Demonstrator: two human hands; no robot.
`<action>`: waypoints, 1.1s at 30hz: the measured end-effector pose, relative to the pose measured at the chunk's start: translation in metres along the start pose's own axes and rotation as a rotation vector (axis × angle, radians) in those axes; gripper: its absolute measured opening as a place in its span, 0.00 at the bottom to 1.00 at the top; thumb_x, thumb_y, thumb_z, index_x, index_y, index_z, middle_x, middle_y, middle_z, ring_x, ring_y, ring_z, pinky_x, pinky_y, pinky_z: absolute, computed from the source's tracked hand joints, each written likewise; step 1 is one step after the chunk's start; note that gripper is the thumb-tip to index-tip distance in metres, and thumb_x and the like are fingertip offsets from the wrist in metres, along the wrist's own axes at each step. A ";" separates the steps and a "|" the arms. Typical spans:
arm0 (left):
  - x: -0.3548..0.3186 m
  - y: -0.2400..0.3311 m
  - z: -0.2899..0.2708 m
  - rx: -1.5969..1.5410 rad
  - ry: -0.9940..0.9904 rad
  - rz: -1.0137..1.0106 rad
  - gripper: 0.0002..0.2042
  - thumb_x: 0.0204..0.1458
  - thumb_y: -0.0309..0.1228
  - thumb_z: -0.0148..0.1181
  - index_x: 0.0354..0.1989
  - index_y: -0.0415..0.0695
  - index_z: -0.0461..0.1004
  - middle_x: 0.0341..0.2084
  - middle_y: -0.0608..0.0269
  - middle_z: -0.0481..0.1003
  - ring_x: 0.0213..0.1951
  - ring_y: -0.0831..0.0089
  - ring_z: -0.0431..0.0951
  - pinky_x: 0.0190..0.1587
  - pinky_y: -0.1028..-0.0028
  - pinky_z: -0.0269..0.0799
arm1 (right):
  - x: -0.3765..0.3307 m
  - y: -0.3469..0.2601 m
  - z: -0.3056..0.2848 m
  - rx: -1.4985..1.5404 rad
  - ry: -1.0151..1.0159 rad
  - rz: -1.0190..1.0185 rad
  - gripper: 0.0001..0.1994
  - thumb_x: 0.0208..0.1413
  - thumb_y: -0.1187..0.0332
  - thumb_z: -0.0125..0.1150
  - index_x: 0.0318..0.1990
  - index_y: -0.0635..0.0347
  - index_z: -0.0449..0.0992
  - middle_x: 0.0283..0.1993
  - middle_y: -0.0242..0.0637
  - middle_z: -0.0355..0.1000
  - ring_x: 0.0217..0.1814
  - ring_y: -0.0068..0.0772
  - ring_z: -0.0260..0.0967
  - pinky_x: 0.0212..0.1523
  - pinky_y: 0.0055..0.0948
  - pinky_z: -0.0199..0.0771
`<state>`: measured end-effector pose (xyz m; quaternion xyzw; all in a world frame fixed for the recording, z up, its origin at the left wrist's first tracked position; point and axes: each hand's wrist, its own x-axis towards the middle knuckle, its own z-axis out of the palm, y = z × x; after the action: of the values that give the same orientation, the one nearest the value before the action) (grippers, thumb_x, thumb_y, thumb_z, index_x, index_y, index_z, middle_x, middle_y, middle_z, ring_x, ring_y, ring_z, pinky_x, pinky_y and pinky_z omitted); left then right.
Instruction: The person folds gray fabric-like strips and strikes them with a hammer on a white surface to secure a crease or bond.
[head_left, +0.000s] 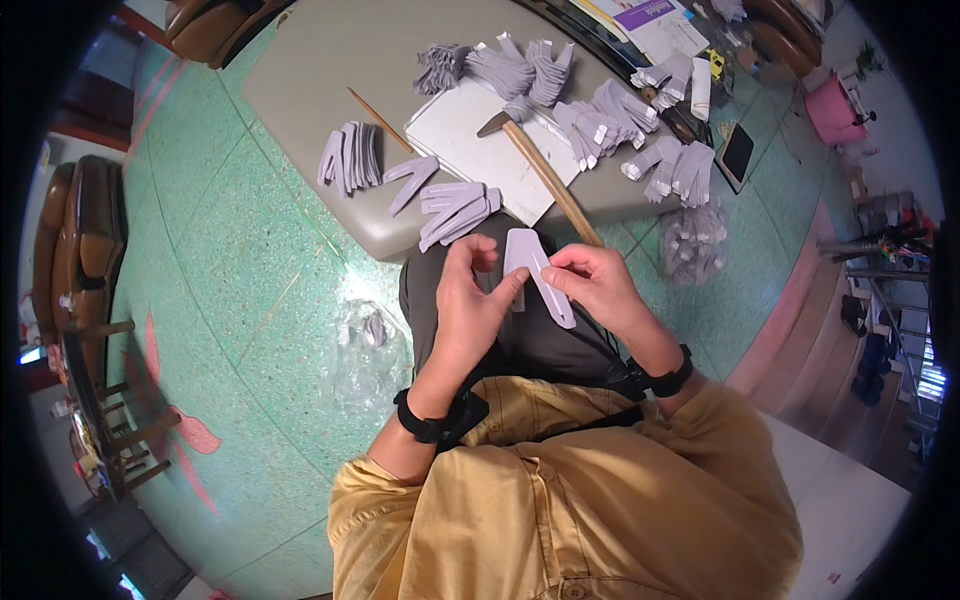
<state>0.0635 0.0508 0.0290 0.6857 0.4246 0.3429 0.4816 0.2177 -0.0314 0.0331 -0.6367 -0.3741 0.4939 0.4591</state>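
Observation:
Over my lap, a pale lilac flat piece point(523, 250), folded into a narrow V, is pinched between the thumb and fingers of my right hand point(605, 287). My left hand point(468, 300) is beside it, its thumb tip touching the piece's left edge while the visible fingers curl apart from it. Ahead, on the grey padded surface point(310, 75), lie similar pieces: a fanned stack point(350, 158), a single V-shaped piece point(410, 182) and a small bundle point(458, 212). A hammer point(545, 172) with a wooden handle rests across a white board point(445, 125).
More lilac bundles point(605, 120) crowd the far right, by a dark phone point(737, 152). A thin wooden stick point(380, 120) touches the board. Clear plastic bags lie on the green floor, one at left point(365, 360), another at right point(694, 243). A wooden chair point(110, 410) stands far left.

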 end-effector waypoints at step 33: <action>-0.024 -0.001 0.008 -0.068 -0.269 -0.063 0.04 0.50 0.23 0.57 0.31 0.35 0.73 0.20 0.71 0.70 0.23 0.87 0.66 0.26 0.85 0.64 | -0.004 0.020 0.022 -0.290 0.362 -0.251 0.06 0.47 0.73 0.60 0.31 0.66 0.73 0.27 0.42 0.72 0.27 0.35 0.72 0.28 0.27 0.69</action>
<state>0.0609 0.0260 0.0241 0.6951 0.3658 0.2466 0.5676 0.1963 -0.0361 0.0136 -0.7225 -0.4284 0.2524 0.4803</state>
